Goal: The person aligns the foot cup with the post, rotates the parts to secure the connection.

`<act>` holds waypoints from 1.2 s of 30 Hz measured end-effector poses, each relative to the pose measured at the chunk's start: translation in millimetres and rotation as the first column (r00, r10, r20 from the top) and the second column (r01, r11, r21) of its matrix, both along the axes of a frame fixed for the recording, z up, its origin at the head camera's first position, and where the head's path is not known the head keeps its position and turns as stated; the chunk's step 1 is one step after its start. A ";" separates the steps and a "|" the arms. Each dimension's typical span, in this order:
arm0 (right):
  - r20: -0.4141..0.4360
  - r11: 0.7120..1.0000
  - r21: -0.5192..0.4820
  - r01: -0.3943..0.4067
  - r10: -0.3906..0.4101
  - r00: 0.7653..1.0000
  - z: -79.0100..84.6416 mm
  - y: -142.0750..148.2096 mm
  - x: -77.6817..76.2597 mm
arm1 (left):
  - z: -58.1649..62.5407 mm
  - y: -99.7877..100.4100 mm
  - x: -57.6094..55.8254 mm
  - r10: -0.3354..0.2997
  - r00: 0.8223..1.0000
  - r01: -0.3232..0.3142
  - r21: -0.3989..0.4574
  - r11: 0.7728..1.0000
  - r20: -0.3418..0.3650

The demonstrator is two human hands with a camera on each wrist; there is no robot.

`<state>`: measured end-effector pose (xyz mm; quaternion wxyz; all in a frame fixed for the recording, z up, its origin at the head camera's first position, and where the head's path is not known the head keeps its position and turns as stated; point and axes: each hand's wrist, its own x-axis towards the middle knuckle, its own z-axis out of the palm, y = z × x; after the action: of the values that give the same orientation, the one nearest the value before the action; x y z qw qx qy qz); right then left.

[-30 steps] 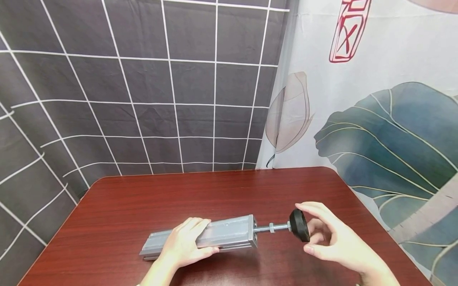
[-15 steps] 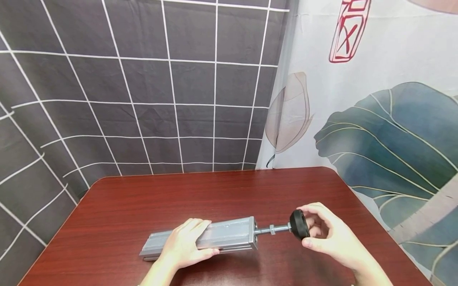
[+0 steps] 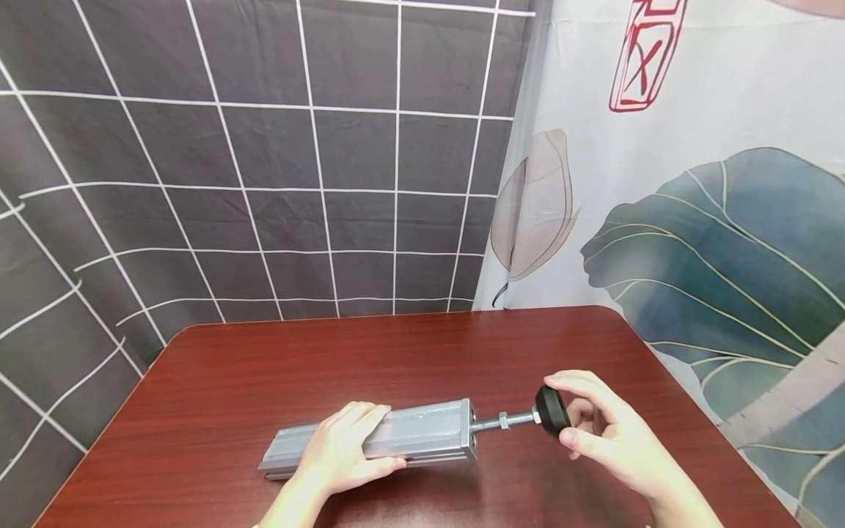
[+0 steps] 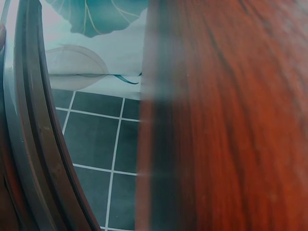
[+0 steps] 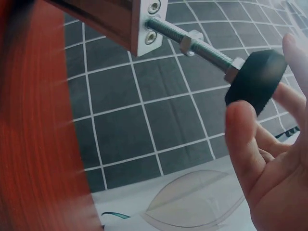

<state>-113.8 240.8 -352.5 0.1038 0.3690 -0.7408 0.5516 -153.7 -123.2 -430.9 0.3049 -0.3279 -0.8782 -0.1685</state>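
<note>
Dark red wood is forming the top of a table (image 3: 370,352), and a grey metal bar (image 3: 422,429) is stretching sideways over its near part; whether its whole length is touching the wood, I cannot tell. From the bar's right end plate (image 5: 153,24), where two screws (image 5: 151,37) are showing, a threaded rod (image 3: 488,424) is sticking out, carrying a nut (image 3: 504,420) partway along. A black foot (image 3: 551,411) is capping the rod's far end, tilting slightly, with another nut (image 5: 233,71) sitting against it. The left hand (image 3: 339,451) is gripping the bar, its fingers lying over the top and its thumb along the near side. The right hand (image 3: 610,433) is pinching the foot's rim between thumb and forefinger. Behind the table, a grey checked curtain (image 3: 353,150) is hanging beside a white leaf-printed one (image 3: 587,88).
</note>
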 end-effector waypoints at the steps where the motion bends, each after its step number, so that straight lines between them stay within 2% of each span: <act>1: 0.018 1.000 0.031 0.002 -0.003 1.000 1.5 1.4 1.3 | -0.2 -0.1 0.0 0.001 1.000 -0.001 -0.001 1.000 0.002; 6: 0.092 0.989 0.118 -0.084 0.074 0.993 8.5 7.6 5.9 | -1.1 -1.4 -0.5 0.007 1.000 -0.007 -0.006 1.000 0.006; 8: 0.110 0.987 0.131 -0.090 0.076 0.991 10.3 8.5 6.3 | -0.6 -1.9 -0.5 0.011 1.000 -0.011 -0.007 1.000 0.005; 11: 0.092 0.988 0.151 -0.022 0.008 0.996 10.7 8.7 6.9 | 0.5 -2.1 -0.1 0.013 1.000 -0.013 -0.009 1.000 0.005; 13: 0.050 0.987 0.158 0.044 -0.053 0.997 9.7 8.0 6.4 | 1.0 -2.2 0.2 0.014 1.000 -0.014 -0.010 1.000 0.005; 16: 0.007 0.980 0.150 0.129 -0.132 0.991 7.9 5.9 4.8 | 1.3 -2.1 0.9 0.011 1.000 -0.011 -0.008 1.000 0.006; 20: 0.050 0.978 0.122 0.168 -0.175 0.983 6.6 2.4 3.3 | 3.1 -1.4 2.1 0.004 1.000 -0.004 0.001 1.000 0.003; 24: 0.086 0.990 0.063 0.123 -0.128 0.988 5.2 -0.3 2.9 | 5.4 -0.1 2.8 -0.010 1.000 0.010 0.021 1.000 -0.012; 29: -0.035 1.000 -0.030 -0.007 0.006 0.999 1.0 -0.8 -1.4 | 5.1 0.7 2.9 -0.006 1.000 0.006 0.027 1.000 -0.002; 31: -0.054 1.000 -0.016 -0.027 0.026 0.998 1.1 0.9 -1.1 | 4.7 0.6 2.9 0.000 1.000 -0.001 0.021 1.000 0.009; 36: 0.000 0.994 0.101 -0.036 0.036 0.999 5.1 7.8 4.8 | 3.6 -0.1 1.6 0.006 1.000 -0.006 0.002 1.000 0.015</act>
<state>-109.0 248.6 -347.4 0.0755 0.3875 -0.7608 0.5151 -152.1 -123.3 -427.3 0.2989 -0.3238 -0.8812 -0.1710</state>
